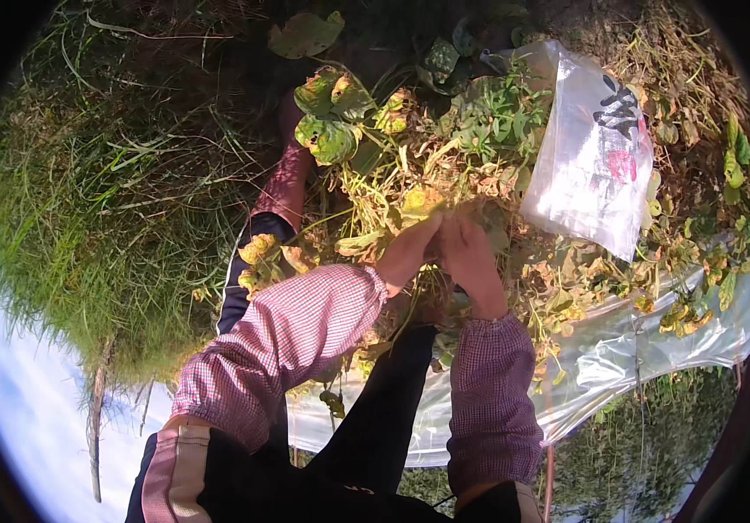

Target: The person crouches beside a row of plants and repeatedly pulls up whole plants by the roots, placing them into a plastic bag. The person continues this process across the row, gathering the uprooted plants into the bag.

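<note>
My left hand (409, 252) and my right hand (469, 258) meet at the middle of the view, among yellowing vine plants. Their fingers are close together or touching, and a yellow-green leaf (422, 201) lies just past the left fingertips. What the fingers hold, if anything, is hidden by the hands and shade. Checked sleeve covers reach to both wrists. To the right of my right hand a translucent white plastic bag (590, 157) with dark and red markings rests on the plants. Leaves with brown patches (329, 138) stand above and left of the hands.
Tall grass (120, 196) fills the left side. My boot (286, 176) stands among the plants. Clear plastic sheeting (649, 340) stretches across the lower right, near a reddish pole (549, 477). Dry stems and leaves (682, 78) cover the upper right.
</note>
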Available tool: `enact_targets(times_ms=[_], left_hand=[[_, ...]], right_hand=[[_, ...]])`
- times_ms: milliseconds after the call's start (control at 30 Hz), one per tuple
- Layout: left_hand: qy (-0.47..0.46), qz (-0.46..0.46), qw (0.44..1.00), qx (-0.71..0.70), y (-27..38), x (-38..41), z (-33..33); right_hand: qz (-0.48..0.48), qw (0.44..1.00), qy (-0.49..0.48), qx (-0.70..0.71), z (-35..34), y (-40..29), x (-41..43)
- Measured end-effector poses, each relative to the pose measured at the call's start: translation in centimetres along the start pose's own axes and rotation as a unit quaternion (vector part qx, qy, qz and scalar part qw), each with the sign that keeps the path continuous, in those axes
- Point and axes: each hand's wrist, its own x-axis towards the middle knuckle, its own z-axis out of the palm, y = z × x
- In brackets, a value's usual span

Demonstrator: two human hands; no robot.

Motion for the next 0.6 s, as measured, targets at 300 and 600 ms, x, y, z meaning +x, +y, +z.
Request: enact_targets(times_ms=[300,600], left_hand=[[0.017,-0.021,0.999,0.046,-2.6,0.3,2.3],[0.146,-0.013,0.984,0.097,-4.6,0.5,0.9]], right_hand=[[-0.108,0.990,0.077,-0.054,2.2,4.3,-6.3],[0.258,0.882,-0.068,0.389,0.1,-2.1,-12.9]])
